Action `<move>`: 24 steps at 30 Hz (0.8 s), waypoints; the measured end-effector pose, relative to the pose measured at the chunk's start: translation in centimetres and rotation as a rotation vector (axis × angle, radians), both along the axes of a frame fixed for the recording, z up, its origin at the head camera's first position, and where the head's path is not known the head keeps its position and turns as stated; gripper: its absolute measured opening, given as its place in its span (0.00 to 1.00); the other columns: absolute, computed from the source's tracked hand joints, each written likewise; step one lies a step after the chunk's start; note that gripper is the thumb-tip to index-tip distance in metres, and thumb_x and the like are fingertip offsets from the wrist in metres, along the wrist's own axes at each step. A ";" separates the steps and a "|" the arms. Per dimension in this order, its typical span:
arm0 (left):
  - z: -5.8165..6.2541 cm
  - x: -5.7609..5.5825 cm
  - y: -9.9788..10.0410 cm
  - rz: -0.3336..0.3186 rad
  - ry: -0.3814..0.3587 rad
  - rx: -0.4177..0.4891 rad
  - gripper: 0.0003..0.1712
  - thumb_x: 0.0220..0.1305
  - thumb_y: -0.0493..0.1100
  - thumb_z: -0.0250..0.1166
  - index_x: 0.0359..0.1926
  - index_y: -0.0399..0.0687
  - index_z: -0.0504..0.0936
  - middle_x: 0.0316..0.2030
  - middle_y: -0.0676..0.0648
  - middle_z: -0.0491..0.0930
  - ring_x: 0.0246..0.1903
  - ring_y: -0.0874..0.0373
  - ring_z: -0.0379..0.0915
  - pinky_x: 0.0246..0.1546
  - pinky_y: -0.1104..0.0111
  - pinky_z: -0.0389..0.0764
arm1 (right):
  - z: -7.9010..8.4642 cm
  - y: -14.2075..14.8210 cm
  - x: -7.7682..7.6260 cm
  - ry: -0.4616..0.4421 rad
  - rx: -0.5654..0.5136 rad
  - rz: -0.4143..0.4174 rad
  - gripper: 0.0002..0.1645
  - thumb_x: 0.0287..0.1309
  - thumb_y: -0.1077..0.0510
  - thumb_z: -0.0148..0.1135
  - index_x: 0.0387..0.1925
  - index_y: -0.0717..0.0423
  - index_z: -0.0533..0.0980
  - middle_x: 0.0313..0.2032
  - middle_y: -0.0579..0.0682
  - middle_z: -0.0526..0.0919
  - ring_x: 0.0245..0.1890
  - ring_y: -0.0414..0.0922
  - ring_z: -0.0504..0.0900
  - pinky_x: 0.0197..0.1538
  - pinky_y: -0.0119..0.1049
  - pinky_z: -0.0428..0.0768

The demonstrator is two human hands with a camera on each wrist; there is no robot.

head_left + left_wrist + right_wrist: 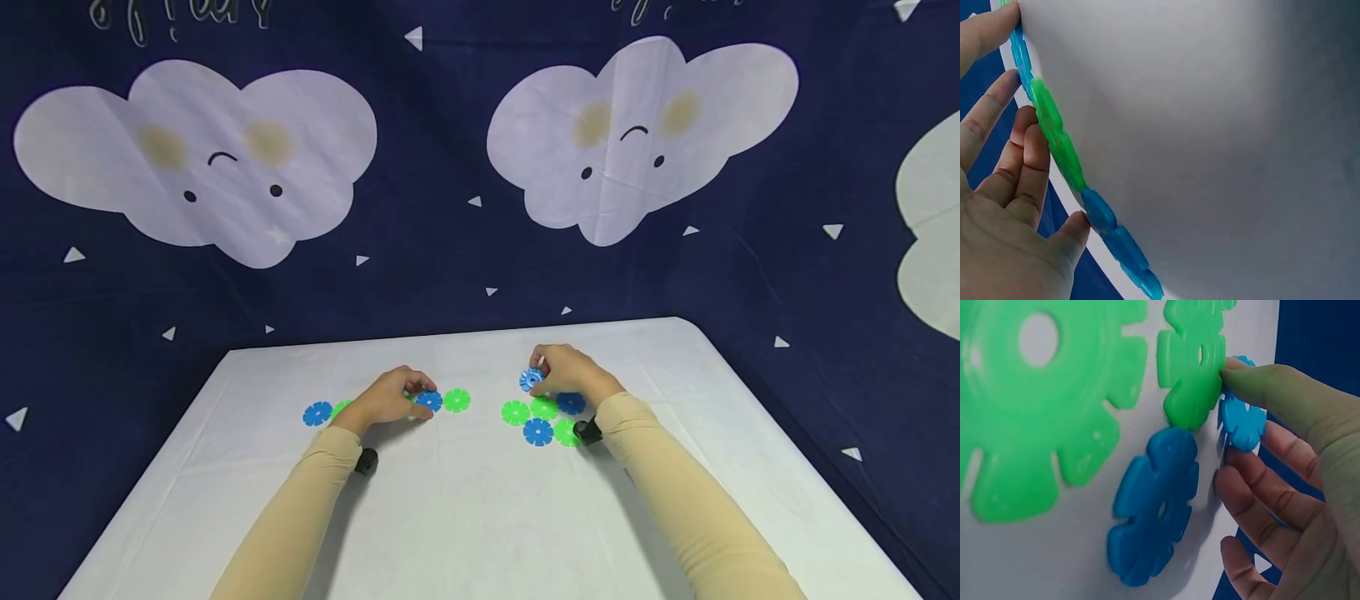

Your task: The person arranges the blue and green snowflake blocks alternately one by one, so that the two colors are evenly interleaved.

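Slippage is the chief risk we note. The right hand (567,370) has the pale disc (527,383) by its edges only; in our judgement, a weak or off-centre pinch could let it turn and drop onto the group (531,434). Next, the black camera (587,430) under that wrist overlaps the near green disc (563,428) in the head view, and a low swing of the arm might knock it. Uneven pressure from the left hand (388,398) could also push the row (311,415) askew, as we cannot tell whether its discs are locked or merely touching.

Right fingers: we find thumb and leading fingertips closed to the pale disc's width, the others loosely bent. That disc appears tilted, just beyond the group. Left fingers: thumb and index are parted across the blue disc (432,404), curved about its opposite edges. The end green disc (452,402) lies just beside it, unheld, on the table (480,517).
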State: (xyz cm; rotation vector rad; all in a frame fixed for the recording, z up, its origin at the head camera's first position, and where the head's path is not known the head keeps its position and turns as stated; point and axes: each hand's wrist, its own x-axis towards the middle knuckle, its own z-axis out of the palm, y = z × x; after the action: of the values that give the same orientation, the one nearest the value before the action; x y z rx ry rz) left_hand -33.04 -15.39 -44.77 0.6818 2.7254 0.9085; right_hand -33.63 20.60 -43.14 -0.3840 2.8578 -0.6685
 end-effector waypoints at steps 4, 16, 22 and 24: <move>0.0 0.0 0.0 -0.022 0.030 -0.026 0.27 0.58 0.45 0.83 0.57 0.49 0.88 0.49 0.45 0.81 0.50 0.52 0.75 0.59 0.52 0.79 | -0.2 -0.2 -0.1 0.006 -0.007 0.021 0.30 0.55 0.50 0.84 0.55 0.51 0.79 0.41 0.49 0.84 0.39 0.46 0.80 0.49 0.44 0.81; 0.1 -0.2 2.2 -0.062 0.070 -0.048 0.33 0.58 0.48 0.83 0.64 0.48 0.86 0.56 0.41 0.81 0.57 0.46 0.78 0.65 0.48 0.80 | 0.2 -0.7 0.1 -0.025 -0.034 0.060 0.32 0.54 0.51 0.84 0.59 0.52 0.82 0.45 0.51 0.86 0.45 0.46 0.82 0.56 0.48 0.83; 0.1 -0.3 3.0 -0.091 0.106 -0.070 0.33 0.58 0.49 0.83 0.64 0.47 0.85 0.69 0.39 0.77 0.72 0.40 0.72 0.76 0.45 0.72 | 0.2 -0.9 -0.1 0.005 0.018 0.057 0.29 0.54 0.49 0.84 0.57 0.51 0.85 0.43 0.49 0.87 0.44 0.45 0.83 0.55 0.47 0.84; 0.1 -0.3 3.2 -0.096 0.101 -0.081 0.32 0.59 0.48 0.83 0.64 0.48 0.85 0.71 0.39 0.76 0.74 0.39 0.69 0.78 0.45 0.69 | 0.1 -1.0 -0.2 0.018 0.041 0.059 0.29 0.54 0.48 0.84 0.56 0.51 0.86 0.43 0.48 0.87 0.43 0.45 0.83 0.54 0.47 0.84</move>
State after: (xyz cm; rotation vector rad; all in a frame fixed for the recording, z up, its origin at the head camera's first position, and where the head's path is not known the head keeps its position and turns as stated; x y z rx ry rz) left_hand -33.37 -12.20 -44.69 0.8566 2.7713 0.7580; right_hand -33.86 19.63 -43.06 -0.4684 2.8599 -0.5979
